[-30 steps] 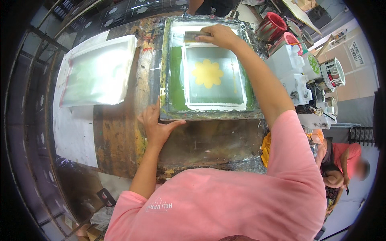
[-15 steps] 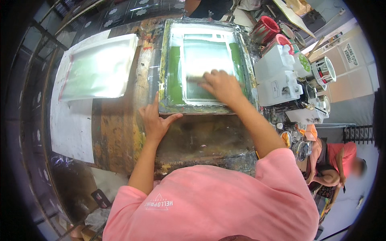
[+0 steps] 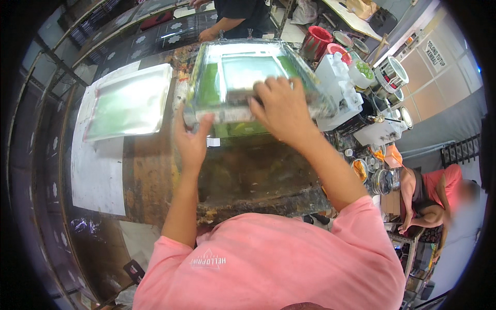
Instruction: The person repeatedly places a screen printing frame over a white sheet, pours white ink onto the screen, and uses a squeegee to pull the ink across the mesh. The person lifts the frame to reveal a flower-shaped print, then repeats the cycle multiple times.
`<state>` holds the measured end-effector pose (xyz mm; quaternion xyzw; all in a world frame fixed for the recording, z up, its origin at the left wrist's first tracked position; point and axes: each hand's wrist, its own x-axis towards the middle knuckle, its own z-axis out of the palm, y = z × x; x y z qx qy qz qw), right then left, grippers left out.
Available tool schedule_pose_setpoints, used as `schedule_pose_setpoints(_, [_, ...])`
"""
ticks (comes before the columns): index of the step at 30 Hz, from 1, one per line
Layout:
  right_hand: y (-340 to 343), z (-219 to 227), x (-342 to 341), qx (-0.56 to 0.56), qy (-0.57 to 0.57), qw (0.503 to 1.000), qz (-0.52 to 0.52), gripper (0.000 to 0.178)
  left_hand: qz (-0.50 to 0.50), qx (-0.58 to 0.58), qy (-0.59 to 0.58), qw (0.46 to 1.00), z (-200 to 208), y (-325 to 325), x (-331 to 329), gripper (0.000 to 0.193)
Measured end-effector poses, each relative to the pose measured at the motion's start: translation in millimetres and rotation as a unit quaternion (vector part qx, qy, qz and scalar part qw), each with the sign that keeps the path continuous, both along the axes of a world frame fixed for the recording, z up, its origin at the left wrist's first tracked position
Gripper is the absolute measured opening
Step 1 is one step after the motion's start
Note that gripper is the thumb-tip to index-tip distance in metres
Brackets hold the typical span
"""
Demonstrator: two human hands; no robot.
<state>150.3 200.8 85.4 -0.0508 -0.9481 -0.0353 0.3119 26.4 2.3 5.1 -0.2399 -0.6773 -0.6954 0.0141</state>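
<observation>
A screen printing frame [image 3: 232,115] with green and whitish mesh lies ahead of me, its near edge tilted up off the table. My left hand [image 3: 190,140] is closed on its near left corner, thumb on top. In my right hand [image 3: 284,108] is a squeegee [image 3: 241,94], resting on or just above the mesh near the front edge; blur hides the exact contact. Beneath the raised edge show a green surface and a small white tab [image 3: 213,142]. Left of the frame sits a stack of clear plastic sheets [image 3: 130,106] on white paper [image 3: 98,178].
White jugs [image 3: 338,90], a red-stained paint bucket [image 3: 316,42] and several tubs crowd the right side. The stained wooden table [image 3: 248,170] spans the front. A co-worker's arm [image 3: 227,26] shows beyond the frame; another person [image 3: 439,199] sits at the right.
The frame's near edge has come up off the table. My left hand has gone from lying beside the corner to gripping it. The squeegee stays in my right hand, nearer the front edge.
</observation>
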Motion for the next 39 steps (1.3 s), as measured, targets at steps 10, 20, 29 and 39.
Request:
schedule_pose_setpoints(10, [54.8, 88.3, -70.9, 0.022, 0.083, 0.996, -0.003, 0.045, 0.045, -0.584, 0.242, 0.773, -42.3, -24.4, 11.4, 0.104])
schedule_pose_setpoints(20, [61.0, 119.3, -82.5, -0.052, 0.075, 0.996, 0.010, 0.046, -0.008, -0.401, 0.142, 0.905, -61.8, -6.9, 16.0, 0.091])
schedule_pose_setpoints(29, [67.7, 117.2, -88.2, -0.023, 0.081, 0.996, 0.004, 0.047, 0.057, -0.173, 0.019, 0.983, 18.3, 30.3, -49.3, 0.055])
schedule_pose_setpoints(39, [65.4, 115.4, -85.7, -0.028, 0.037, 0.998, -0.032, 0.051, 0.193, -0.125, 0.068, 0.971, 18.5, -115.1, -189.1, 0.059])
